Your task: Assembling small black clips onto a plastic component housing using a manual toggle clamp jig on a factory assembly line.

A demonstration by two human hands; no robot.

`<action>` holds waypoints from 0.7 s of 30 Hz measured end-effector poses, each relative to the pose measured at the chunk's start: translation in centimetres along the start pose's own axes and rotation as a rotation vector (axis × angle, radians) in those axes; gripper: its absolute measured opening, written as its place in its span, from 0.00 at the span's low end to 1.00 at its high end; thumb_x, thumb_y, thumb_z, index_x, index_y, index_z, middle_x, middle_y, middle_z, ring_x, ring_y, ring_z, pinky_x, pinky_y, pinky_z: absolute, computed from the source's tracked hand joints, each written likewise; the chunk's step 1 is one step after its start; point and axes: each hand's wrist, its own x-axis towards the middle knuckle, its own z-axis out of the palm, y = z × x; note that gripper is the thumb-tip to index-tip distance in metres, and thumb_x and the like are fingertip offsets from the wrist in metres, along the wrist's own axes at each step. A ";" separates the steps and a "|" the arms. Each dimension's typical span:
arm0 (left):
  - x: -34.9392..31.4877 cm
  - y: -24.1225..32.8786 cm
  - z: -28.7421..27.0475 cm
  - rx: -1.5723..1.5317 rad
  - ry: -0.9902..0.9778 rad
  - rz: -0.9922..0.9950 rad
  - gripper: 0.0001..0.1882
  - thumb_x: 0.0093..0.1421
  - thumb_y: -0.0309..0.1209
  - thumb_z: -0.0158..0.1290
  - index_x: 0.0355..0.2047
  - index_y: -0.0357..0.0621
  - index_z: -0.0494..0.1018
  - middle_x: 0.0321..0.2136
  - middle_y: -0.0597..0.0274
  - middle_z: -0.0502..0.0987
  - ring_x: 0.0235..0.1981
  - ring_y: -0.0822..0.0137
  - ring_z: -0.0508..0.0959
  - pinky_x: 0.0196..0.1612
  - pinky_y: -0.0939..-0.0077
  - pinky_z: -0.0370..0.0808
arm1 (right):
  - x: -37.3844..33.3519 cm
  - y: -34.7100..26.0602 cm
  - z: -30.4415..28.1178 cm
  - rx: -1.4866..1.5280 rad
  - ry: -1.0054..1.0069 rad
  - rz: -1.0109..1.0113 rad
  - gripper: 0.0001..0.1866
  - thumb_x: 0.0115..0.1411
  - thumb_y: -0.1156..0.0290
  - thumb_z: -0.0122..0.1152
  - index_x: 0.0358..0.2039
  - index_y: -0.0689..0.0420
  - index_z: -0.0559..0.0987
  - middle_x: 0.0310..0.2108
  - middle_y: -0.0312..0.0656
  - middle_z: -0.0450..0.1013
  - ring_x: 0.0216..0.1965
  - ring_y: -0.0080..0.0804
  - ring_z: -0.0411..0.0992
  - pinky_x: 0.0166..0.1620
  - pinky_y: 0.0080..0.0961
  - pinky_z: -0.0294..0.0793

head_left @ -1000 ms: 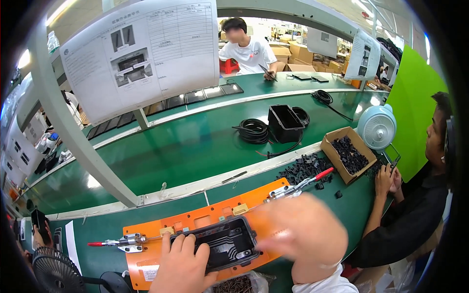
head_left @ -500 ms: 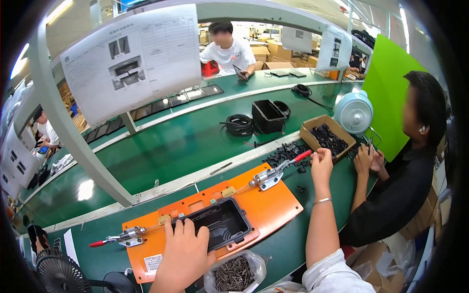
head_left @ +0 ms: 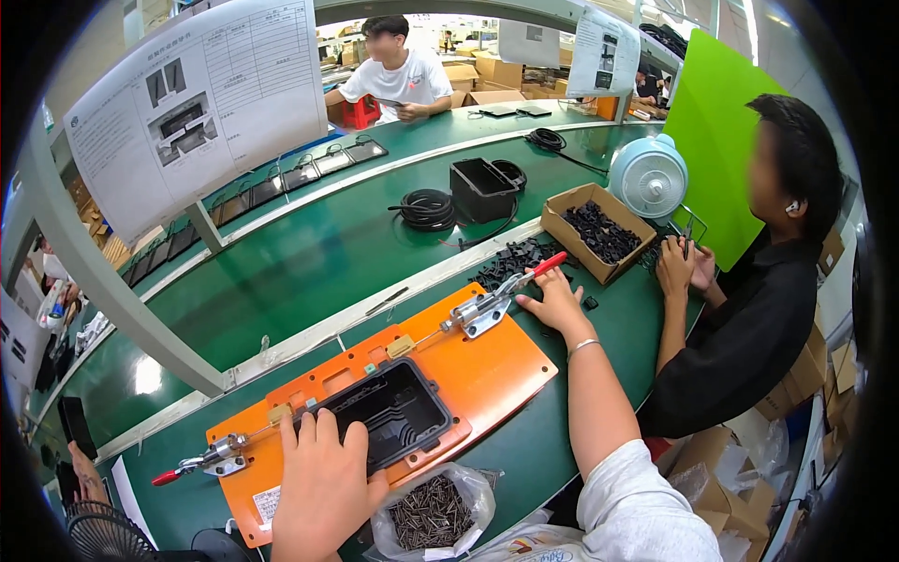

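My left hand (head_left: 323, 473) lies with spread fingers over the left end of a black plastic housing (head_left: 433, 398), an open-topped box seated in an orange fixture plate (head_left: 510, 351). Stretched forward, my right hand (head_left: 559, 307) is beside the red handle (head_left: 550, 264) of the right toggle clamp (head_left: 479, 314), its thumb apart from the fingers. Whether those fingertips touch the handle is not clear. Small black parts (head_left: 510, 265) are heaped just behind the clamp. A second toggle clamp (head_left: 223, 454) sits at the plate's left end.
A bag of screws (head_left: 433, 510) stands before the plate. Beyond the right clamp are a cardboard box of black parts (head_left: 599, 229) and a blue fan (head_left: 648, 178). Black cable coils (head_left: 426, 211) lie on the green bench. A co-worker (head_left: 749, 309) works close on my right.
My right hand has come from beyond the handle's tip to its near side, its pinched fingers now spread. The left hand stays on the housing. The whole view has shifted.
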 end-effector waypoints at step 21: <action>0.0 -0.1 0.2 0.004 0.003 -0.011 0.21 0.40 0.38 0.61 0.32 0.39 0.70 0.30 0.50 0.68 0.40 0.50 0.71 0.57 0.43 0.58 | 6.9 -3.5 3.3 -0.206 0.012 -0.366 0.28 0.58 0.42 0.50 0.58 0.35 0.68 0.68 0.45 0.48 0.70 0.49 0.40 0.59 0.77 0.34</action>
